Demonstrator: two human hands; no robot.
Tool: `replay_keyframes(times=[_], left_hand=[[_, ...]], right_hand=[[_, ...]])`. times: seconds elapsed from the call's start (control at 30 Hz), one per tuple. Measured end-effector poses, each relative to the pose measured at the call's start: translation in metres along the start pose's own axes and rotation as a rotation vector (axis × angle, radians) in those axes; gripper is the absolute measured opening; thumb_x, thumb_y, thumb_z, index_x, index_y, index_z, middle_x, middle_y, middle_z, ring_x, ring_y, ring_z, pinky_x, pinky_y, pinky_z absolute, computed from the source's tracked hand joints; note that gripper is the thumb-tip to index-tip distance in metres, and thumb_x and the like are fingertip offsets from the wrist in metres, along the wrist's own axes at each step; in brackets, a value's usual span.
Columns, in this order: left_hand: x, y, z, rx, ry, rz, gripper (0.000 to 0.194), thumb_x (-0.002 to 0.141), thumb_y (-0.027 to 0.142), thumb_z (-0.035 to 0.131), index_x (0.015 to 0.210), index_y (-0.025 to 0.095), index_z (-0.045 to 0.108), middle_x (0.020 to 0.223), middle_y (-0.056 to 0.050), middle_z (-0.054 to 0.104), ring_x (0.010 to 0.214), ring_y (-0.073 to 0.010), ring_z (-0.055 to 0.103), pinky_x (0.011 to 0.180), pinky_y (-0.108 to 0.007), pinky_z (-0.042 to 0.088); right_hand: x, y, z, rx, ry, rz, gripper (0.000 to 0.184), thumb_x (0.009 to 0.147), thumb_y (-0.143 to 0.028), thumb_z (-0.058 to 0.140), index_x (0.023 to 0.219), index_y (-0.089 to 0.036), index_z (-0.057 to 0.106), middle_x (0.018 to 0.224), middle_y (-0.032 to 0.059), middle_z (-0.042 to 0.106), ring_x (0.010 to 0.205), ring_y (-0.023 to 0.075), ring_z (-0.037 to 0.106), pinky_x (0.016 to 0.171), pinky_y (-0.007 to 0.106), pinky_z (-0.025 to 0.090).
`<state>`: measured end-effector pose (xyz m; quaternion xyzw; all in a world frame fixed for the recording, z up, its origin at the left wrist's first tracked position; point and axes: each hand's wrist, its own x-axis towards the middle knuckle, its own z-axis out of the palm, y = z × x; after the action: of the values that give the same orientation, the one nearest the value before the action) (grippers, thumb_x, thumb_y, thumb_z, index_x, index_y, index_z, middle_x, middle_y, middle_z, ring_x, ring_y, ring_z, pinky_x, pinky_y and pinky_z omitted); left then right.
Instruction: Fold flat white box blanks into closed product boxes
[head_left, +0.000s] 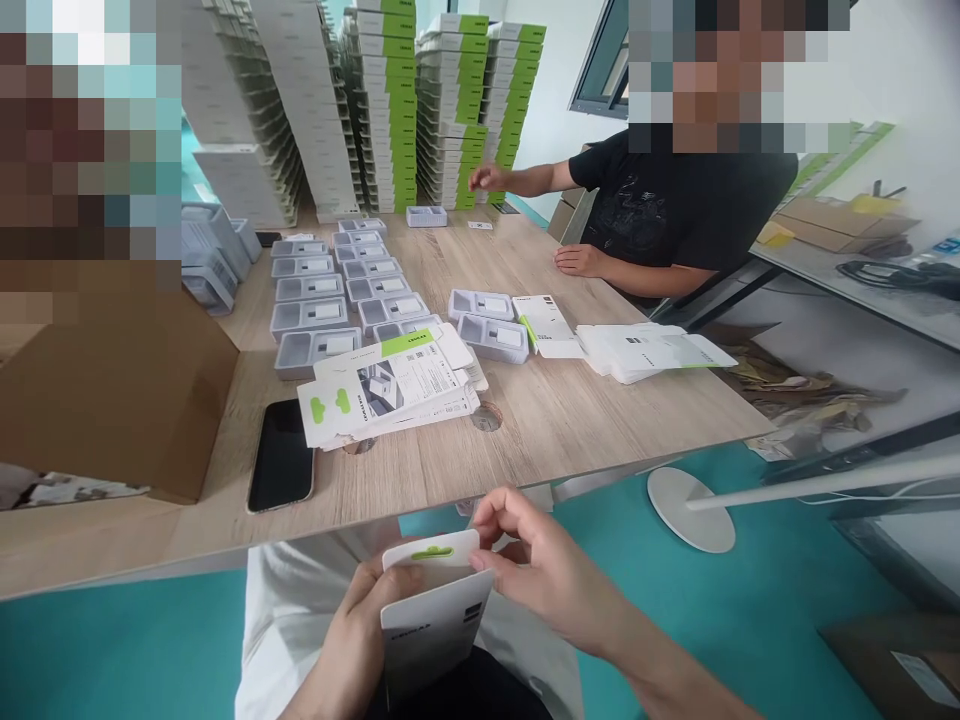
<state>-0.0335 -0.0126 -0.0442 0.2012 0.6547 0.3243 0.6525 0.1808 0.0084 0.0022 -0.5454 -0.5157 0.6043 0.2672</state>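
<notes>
Between the left hand (364,615) gripping its side and the right hand (536,560) pinching its edge sits a white box (435,630), with a phone (283,455) and cartons (390,385) on the desk (420,475) beyond.

I get dark lettering on the held box (435,635), starting with C, rest too blurred; print on the flat cartons (409,375) and stacked boxes (394,120) is too small to read.
</notes>
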Motion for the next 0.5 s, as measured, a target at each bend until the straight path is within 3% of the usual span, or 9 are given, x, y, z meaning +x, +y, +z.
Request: replay_keyframes(times=[0.1, 0.17, 0.23, 0.33, 0.43, 0.5], left_hand=[[-0.006, 0.006, 0.007, -0.012, -0.171, 0.067, 0.017, 0.076, 0.037, 0.073, 0.086, 0.023, 0.074, 0.073, 0.002, 0.068, 0.071, -0.02, 0.059, 0.066, -0.03, 0.044], [-0.006, 0.006, 0.009, -0.076, -0.334, 0.132, 0.021, 0.078, 0.042, 0.075, 0.082, 0.022, 0.076, 0.066, 0.004, 0.064, 0.062, -0.0162, 0.051, 0.06, -0.028, 0.038], [-0.004, 0.003, 0.006, -0.197, -0.45, 0.153, 0.03, 0.078, 0.05, 0.076, 0.084, 0.021, 0.079, 0.066, 0.002, 0.066, 0.062, -0.0161, 0.053, 0.06, -0.028, 0.038], [0.001, -0.007, -0.005, -0.306, -0.502, 0.102, 0.039, 0.076, 0.052, 0.076, 0.095, 0.019, 0.083, 0.077, -0.003, 0.078, 0.08, -0.0247, 0.07, 0.074, -0.032, 0.05], [0.005, -0.018, -0.015, -0.246, -0.52, 0.086, 0.039, 0.078, 0.051, 0.077, 0.099, 0.018, 0.085, 0.087, -0.006, 0.084, 0.096, -0.0295, 0.076, 0.086, -0.034, 0.055], [0.005, -0.023, -0.019, -0.132, -0.489, 0.134, 0.043, 0.085, 0.056, 0.071, 0.101, 0.019, 0.086, 0.089, -0.006, 0.085, 0.101, -0.0307, 0.078, 0.087, -0.035, 0.057]], right_hand=[[0.005, -0.016, -0.008, -0.165, -0.1, 0.082, 0.013, 0.089, -0.027, 0.072, 0.088, -0.022, 0.061, 0.088, -0.0015, 0.065, 0.08, 0.016, 0.058, 0.072, 0.029, 0.043], [0.008, -0.025, -0.012, -0.237, -0.119, 0.103, 0.017, 0.086, -0.023, 0.073, 0.078, -0.021, 0.058, 0.079, -0.003, 0.063, 0.074, 0.0147, 0.056, 0.066, 0.028, 0.039], [0.01, -0.03, -0.014, -0.267, -0.123, 0.113, 0.021, 0.082, -0.02, 0.074, 0.073, -0.021, 0.055, 0.073, -0.0044, 0.06, 0.069, 0.0134, 0.053, 0.062, 0.027, 0.037], [0.009, -0.03, -0.013, -0.262, -0.101, 0.113, 0.023, 0.081, -0.018, 0.073, 0.069, -0.022, 0.053, 0.068, -0.0051, 0.059, 0.066, 0.0125, 0.051, 0.059, 0.026, 0.036], [0.006, -0.022, -0.007, -0.177, -0.101, 0.113, 0.024, 0.08, -0.021, 0.074, 0.068, -0.022, 0.053, 0.064, -0.0059, 0.056, 0.063, 0.0113, 0.05, 0.056, 0.025, 0.036], [0.005, -0.015, -0.001, -0.048, -0.126, 0.145, 0.026, 0.08, -0.027, 0.077, 0.073, -0.023, 0.053, 0.062, -0.0069, 0.056, 0.059, 0.0114, 0.053, 0.055, 0.024, 0.043]])
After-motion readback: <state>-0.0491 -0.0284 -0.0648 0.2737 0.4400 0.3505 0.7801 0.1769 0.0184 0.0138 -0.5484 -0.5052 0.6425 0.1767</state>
